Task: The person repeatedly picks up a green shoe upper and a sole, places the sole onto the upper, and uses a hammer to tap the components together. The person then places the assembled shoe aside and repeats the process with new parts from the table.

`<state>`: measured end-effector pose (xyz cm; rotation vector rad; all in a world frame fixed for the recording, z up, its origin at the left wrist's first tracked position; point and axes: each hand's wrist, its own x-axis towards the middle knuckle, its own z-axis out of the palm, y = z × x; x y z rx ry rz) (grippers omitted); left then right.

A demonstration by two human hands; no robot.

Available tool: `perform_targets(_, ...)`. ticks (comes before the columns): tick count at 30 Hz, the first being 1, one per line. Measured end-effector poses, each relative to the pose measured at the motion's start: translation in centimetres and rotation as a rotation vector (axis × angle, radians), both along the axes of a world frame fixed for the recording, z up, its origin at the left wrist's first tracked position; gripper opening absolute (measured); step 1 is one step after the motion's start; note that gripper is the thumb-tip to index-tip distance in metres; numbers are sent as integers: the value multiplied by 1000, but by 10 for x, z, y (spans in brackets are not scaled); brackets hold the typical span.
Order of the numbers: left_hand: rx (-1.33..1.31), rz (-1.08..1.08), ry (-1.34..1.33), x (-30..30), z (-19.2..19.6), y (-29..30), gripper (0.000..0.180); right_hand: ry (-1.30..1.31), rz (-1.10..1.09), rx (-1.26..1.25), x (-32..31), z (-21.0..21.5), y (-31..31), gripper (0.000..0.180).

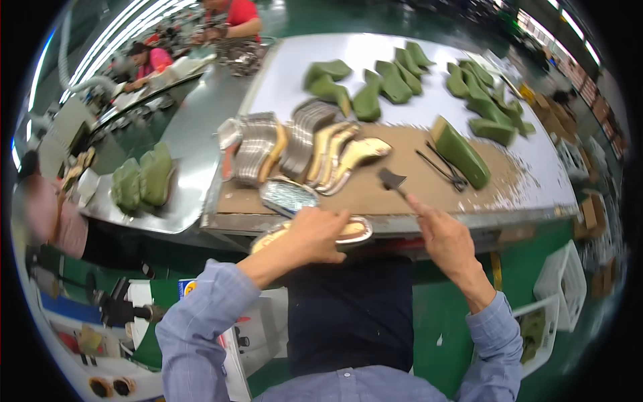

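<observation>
My left hand grips a shoe sole with a shiny silver rim and tan inner face, held at the near edge of the brown work board. My right hand holds a small brush by its handle, the dark brush head pointing up over the board. A silver insole lies just beyond my left hand. Behind it a row of silver and tan soles leans in a stack.
Several green shoe lasts lie on the white table top, one large last on the board beside black pincers. Two green lasts sit on a metal conveyor at left. Other people work at far benches. White crates stand lower right.
</observation>
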<state>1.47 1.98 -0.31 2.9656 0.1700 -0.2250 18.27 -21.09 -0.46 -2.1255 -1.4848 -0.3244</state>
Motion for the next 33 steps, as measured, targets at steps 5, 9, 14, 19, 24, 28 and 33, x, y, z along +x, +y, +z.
perform_targets(5,-255,288,-429,-39,71,38,79,-181,-241,-377,61,-77,6,49)
perform_targets(9,-673,620,-1174,-105,80,153,72,-226,-211,-118,57,-103,16,43)
perform_targets(14,-100,983,-1512,-189,-23,250,63,-218,-217,-106,54,-105,23,43)
perform_targets(19,-7,1313,-1034,-224,-132,275,67,5,-95,0,69,-87,11,50)
perform_targets(24,317,1119,-973,-216,-103,288,51,-122,-507,222,159,-41,-7,62)
perform_targets(28,68,806,-1065,-115,-37,220,36,300,-667,33,239,-56,-46,83)
perform_targets(33,-300,476,-866,-4,-15,123,24,137,-706,-210,236,-51,-25,86)
